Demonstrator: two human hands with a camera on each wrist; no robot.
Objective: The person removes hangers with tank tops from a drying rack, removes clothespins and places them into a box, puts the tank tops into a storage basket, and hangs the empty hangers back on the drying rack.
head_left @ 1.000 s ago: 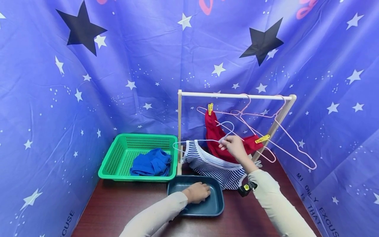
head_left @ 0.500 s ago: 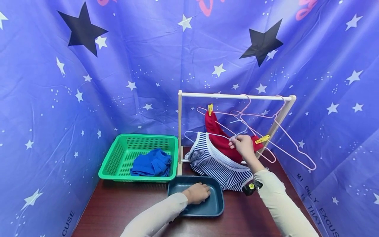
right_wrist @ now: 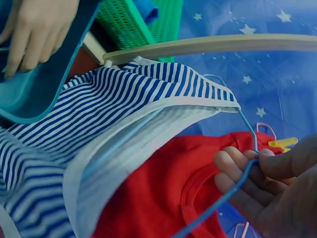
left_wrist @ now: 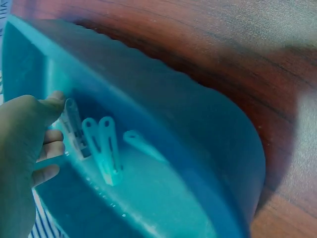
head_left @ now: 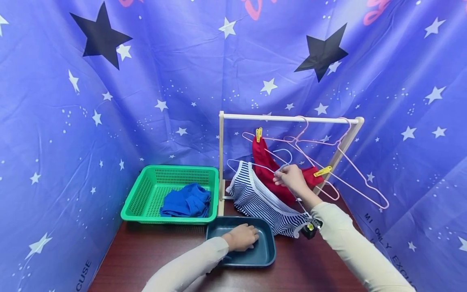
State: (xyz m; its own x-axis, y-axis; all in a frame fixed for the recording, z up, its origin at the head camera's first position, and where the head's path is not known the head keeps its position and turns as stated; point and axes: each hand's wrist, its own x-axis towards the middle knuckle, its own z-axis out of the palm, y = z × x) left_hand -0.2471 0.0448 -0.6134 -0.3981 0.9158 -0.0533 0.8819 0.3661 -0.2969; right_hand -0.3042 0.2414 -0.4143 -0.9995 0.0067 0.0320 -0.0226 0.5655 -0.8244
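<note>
My right hand pinches a light blue wire hanger near the base of its hook, between thumb and fingers. A navy-and-white striped tank top hangs on it, one strap over the hanger's left arm. The top slopes down to the right, its lower part close to the table. My left hand is inside the dark teal basin. In the left wrist view, its thumb is right at a grey clothespin, the other fingers apart. Pale clothespins lie beside it on the basin floor.
Behind stands a wooden rack with a white bar. Pink hangers hang from it, one with a red garment under yellow clothespins. A green basket holding blue cloth stands left. Starry fabric surrounds the table.
My right hand has shifted right, then slightly back left, carrying the hanger. The striped top's strap end has moved right and up. My left hand stays in the basin.
</note>
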